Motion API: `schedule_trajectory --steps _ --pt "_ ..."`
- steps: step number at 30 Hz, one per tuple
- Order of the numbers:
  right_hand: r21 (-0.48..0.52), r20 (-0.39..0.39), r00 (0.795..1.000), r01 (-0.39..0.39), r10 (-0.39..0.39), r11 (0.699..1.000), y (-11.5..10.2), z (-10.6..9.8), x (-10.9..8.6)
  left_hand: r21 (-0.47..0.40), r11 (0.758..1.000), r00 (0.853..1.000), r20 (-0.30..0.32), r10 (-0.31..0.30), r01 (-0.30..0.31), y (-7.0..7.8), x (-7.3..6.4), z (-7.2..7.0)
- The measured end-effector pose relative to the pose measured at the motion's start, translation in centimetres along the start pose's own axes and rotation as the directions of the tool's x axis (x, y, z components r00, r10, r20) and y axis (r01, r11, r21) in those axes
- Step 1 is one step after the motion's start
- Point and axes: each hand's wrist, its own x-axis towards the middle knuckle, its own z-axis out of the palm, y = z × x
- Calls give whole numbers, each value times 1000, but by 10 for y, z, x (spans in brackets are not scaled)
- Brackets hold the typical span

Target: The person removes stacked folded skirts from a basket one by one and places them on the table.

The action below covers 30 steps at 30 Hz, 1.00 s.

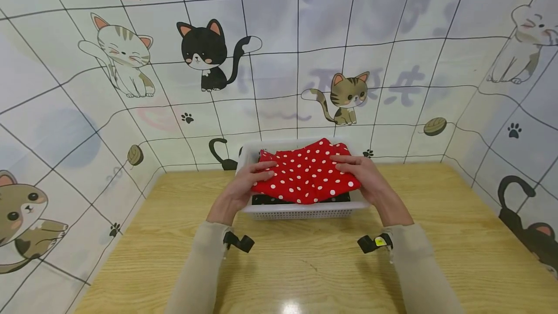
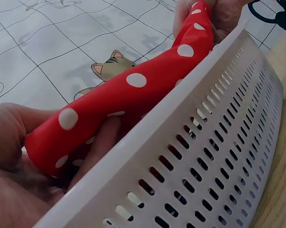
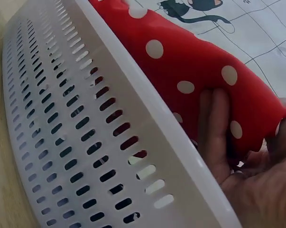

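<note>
Your left grip and right grip each pinch one end of the red cloth; long axis left-right, partly within the basket, near the desk's far edge.

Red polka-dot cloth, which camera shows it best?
The head view: it shows most of the red cloth from above. The left wrist view shows it side-on, partly behind the white basket; the right wrist view shows part, at the right hand, also partly behind the basket.
</note>
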Motion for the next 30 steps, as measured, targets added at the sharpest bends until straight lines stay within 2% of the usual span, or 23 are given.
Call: schedule_trajectory --steps 4,7,10,13,16,18,21,24,28,30 --pt "5 3 1000 10 -10 1000 -2 -3 -2 -33 999 1000 -4 16 -16 2 -3 -2" --pt "56 50 999 16 -18 998 -4 -5 -4 -68 998 1000 21 19 -17 4 -6 -4" --pt "101 118 992 32 -44 994 -6 -8 -7 -77 997 997 79 20 -14 6 -9 -7" --pt "139 177 981 55 -79 989 -8 -11 -9 -82 997 987 159 20 -8 7 -11 -9" --pt "147 197 975 77 -105 986 -10 -14 -12 -81 997 975 220 25 -7 9 -14 -9" --pt "139 190 976 82 -108 987 -12 -15 -13 -80 997 972 232 30 -12 10 -16 -8" --pt "101 174 978 97 -114 990 -15 -16 -16 -35 999 976 212 46 -40 13 -19 -5" --pt "50 165 978 117 -124 992 -18 -15 -19 71 994 987 144 68 -79 17 -22 1" --pt "-18 175 974 147 -142 989 -23 -12 -23 216 969 992 34 118 -123 21 -25 9" --pt "-31 187 971 158 -150 987 -25 -10 -25 247 959 989 9 145 -143 23 -26 11"
